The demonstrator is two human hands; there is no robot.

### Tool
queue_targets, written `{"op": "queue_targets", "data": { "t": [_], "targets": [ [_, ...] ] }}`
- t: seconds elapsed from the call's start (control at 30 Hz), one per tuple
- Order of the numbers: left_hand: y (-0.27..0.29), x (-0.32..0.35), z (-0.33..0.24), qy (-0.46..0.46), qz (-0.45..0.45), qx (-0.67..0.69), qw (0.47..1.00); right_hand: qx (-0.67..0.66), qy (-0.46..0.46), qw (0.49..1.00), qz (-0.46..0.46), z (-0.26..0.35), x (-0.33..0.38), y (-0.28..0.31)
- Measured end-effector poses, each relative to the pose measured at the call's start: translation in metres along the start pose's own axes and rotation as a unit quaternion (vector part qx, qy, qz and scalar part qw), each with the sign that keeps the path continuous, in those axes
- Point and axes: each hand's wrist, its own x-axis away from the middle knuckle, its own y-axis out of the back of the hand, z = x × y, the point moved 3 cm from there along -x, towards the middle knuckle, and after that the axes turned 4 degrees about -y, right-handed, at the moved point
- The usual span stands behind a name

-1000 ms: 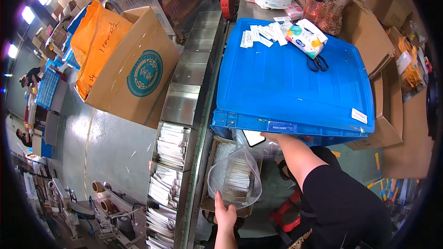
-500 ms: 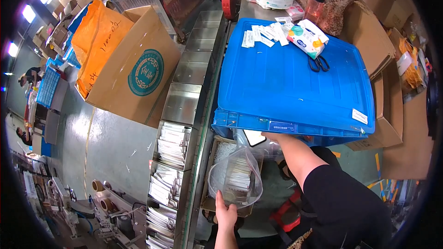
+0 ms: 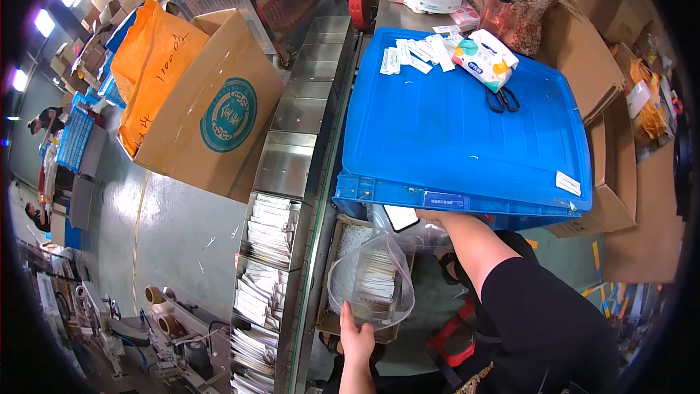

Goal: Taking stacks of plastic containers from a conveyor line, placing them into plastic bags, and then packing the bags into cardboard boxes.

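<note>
left hand (image 3: 356,333) grips clear bag (image 3: 372,284).

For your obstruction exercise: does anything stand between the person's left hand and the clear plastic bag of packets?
Nothing visible does. The left hand already grips the clear plastic bag from below; the right hand reaches under the blue crate.

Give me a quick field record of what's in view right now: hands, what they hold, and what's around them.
left hand: grips the lower rim of a clear plastic bag with small white packets inside
right hand: reaches under the edge of the blue crate lid, mostly hidden
on the lid: scissors, tissue pack, white slips
left of bag: metal trays stacked with white packets
further left: cardboard box with orange bag
</note>
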Motion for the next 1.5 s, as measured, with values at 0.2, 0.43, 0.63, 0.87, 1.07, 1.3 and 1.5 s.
{"op": "queue_targets", "data": {
  "t": [0.2,0.43,0.63,0.87,1.07,1.3,1.5],
  "targets": [
    [-0.001,0.000,-0.005,-0.023,0.003,-0.028,0.999,0.026,0.001,1.000,0.017,-0.002,0.005,-0.003],
    [0.000,0.000,-0.016,-0.004,0.013,-0.010,1.000,0.038,-0.031,0.998,0.025,0.005,0.009,0.010],
    [-0.002,-0.002,-0.001,-0.014,0.007,0.001,1.000,-0.004,-0.016,1.000,0.000,0.011,0.024,0.024],
    [-0.002,-0.001,-0.004,-0.012,0.011,-0.023,1.000,0.041,-0.015,0.999,0.028,0.019,0.028,0.036],
    [-0.004,-0.002,-0.002,-0.021,0.012,-0.024,0.999,-0.005,-0.040,0.997,0.065,-0.003,0.010,0.001],
    [-0.004,-0.004,0.008,-0.040,0.006,-0.016,0.999,-0.016,-0.027,0.998,0.062,-0.022,-0.007,-0.027],
    [-0.004,-0.004,0.007,-0.017,0.018,-0.002,1.000,-0.029,0.008,0.998,0.054,-0.019,-0.013,-0.038]
  ]
}}
